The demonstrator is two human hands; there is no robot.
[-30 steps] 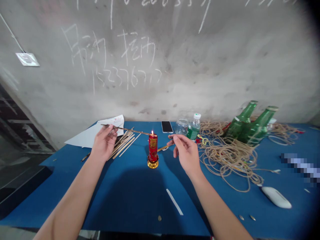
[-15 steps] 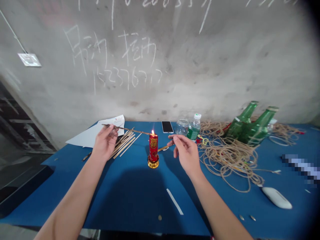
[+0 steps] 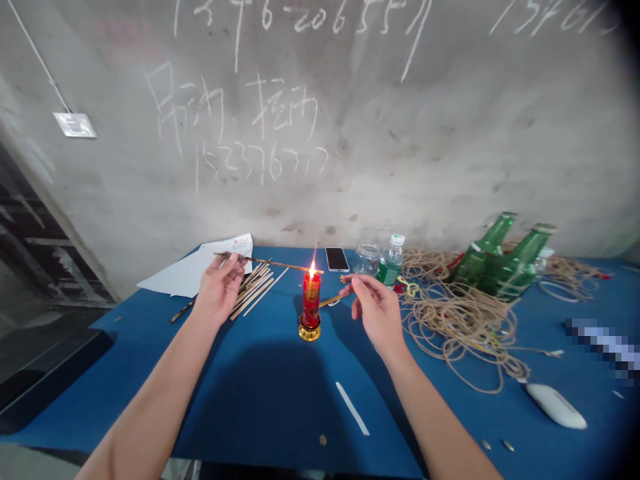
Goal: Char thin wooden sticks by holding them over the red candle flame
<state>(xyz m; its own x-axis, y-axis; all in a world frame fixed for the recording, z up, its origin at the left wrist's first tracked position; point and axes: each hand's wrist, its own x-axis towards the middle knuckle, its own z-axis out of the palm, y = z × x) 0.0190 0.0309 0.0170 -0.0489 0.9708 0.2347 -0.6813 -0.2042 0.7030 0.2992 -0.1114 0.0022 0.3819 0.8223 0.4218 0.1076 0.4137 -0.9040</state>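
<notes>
My left hand [image 3: 220, 287] pinches a thin dark stick [image 3: 270, 263] between thumb and fingers, holding it nearly level. The stick's far end lies across the flame of a lit red candle [image 3: 311, 303], which stands upright in a gold base [image 3: 309, 331]. To the candle's right is my right hand [image 3: 375, 307], its fingers loosely bent and apart, with nothing visible in them. A flat wooden strip [image 3: 331, 301] lies on the table between the candle and this hand.
Thin wooden sticks [image 3: 257, 293] and paper [image 3: 175, 270] lie left on the blue table [image 3: 270, 400]. Behind stand a phone [image 3: 337, 259], a glass jar [image 3: 367, 259] and a plastic bottle [image 3: 390, 261]. Tangled cord [image 3: 460, 327] and green bottles [image 3: 525, 260] are at right.
The flame looks taller and brighter, and the stick's end now reaches slightly past it to the right. Both hands stay nearly in place; the view has tilted up a little.
</notes>
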